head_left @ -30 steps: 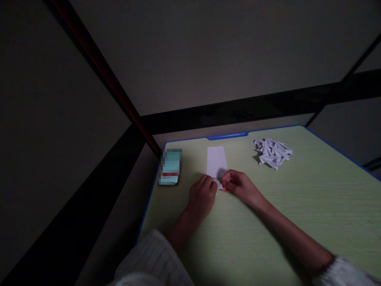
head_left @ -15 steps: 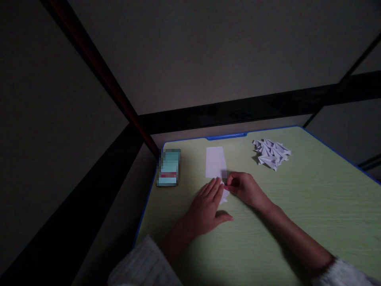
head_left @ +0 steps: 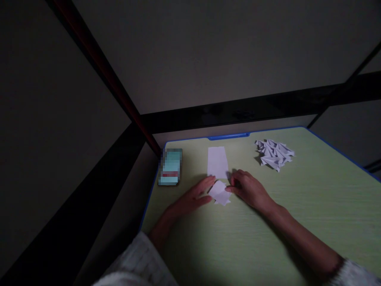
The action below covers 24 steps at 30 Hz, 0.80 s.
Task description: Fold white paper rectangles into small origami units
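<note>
A small folded piece of white paper (head_left: pixel 219 193), square turned cornerwise, lies on the table between my hands, with little points showing along its near edge. At its right corner my right hand (head_left: pixel 249 190) pinches the paper between thumb and curled fingers. On the other side is my left hand (head_left: pixel 199 194), thumb and fingers apart, its tips beside the paper's left corner; whether they touch it I cannot tell. Just beyond the folded piece lies a flat stack or sheet of white paper (head_left: pixel 217 162).
Several folded white paper pieces (head_left: pixel 274 155) sit in a heap at the back right. A phone (head_left: pixel 170 167) with a blurred screen lies at the left edge. The pale green table (head_left: pixel 282 194) has a blue rim and a blue tray strip (head_left: pixel 228 136) at the back, near the wall.
My left hand has lifted off the folded paper and moved to its left side, uncovering it. The right hand stays at the right corner. The view has shifted slightly.
</note>
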Motion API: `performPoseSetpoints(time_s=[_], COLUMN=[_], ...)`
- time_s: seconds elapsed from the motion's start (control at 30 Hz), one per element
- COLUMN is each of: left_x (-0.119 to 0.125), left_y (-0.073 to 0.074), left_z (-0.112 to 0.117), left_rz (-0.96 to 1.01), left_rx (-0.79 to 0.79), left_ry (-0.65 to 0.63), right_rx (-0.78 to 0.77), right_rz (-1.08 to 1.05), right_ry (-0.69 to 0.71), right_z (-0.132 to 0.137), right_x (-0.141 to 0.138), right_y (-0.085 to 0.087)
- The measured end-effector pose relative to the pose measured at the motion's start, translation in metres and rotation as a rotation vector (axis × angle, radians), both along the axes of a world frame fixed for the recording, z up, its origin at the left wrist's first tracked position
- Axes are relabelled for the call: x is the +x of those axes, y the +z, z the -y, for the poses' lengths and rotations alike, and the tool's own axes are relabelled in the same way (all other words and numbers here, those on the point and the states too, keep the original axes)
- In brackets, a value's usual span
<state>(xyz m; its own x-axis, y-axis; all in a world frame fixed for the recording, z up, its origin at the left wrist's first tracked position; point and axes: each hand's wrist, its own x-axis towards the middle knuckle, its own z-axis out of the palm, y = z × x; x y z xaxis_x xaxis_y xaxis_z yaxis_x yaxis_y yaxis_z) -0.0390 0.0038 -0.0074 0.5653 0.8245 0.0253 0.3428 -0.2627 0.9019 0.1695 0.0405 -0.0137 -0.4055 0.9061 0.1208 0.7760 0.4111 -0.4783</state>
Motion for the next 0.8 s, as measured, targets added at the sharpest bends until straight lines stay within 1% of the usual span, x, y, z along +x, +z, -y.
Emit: performPoseSetpoints(time_s=[0.03,0.07,0.1,0.17,0.27,0.3,0.37,0.43,0.5,0.57,0.8], left_x=[-0.005,-0.008,-0.009,-0.006,0.004,0.007,0.012,0.014,0.014,0.014,0.013], left_y=[-0.001,-0.002,-0.002,-0.001,0.001,0.002,0.003,0.005,0.006,0.007,-0.004], left_z=[-0.003,-0.006,-0.007,-0.007,-0.003,-0.001,0.002,0.003,0.004,0.003,0.001], left_rz=[0.091,0.159,0.197,0.181,0.031,-0.025,-0.149,-0.24,-0.285,-0.295,-0.204], left_rx=[0.0,0.032,0.065,0.143,0.256,0.313,0.389,0.403,0.397,0.399,0.44], left_ry=[0.051,0.113,0.159,0.184,0.098,0.065,-0.068,-0.132,-0.154,-0.154,-0.067], right_rx=[0.003,0.005,0.005,-0.007,-0.018,-0.01,0.001,-0.059,-0.127,-0.134,0.052], right_rz=[-0.004,-0.014,-0.03,-0.079,-0.166,-0.182,-0.188,-0.2,-0.194,-0.157,0.003], right_ry=[0.0,0.003,0.008,0.025,0.112,0.169,0.311,0.475,0.564,0.58,0.581], right_z=[0.0,-0.001,-0.001,-0.001,0.003,0.006,0.012,0.018,0.023,0.024,0.026], right_x=[0.0,0.0,0.0,-0.001,-0.005,-0.006,-0.009,-0.01,-0.01,-0.01,-0.013], right_y=[-0.001,-0.002,-0.002,-0.002,0.003,0.006,0.014,0.021,0.027,0.03,0.025])
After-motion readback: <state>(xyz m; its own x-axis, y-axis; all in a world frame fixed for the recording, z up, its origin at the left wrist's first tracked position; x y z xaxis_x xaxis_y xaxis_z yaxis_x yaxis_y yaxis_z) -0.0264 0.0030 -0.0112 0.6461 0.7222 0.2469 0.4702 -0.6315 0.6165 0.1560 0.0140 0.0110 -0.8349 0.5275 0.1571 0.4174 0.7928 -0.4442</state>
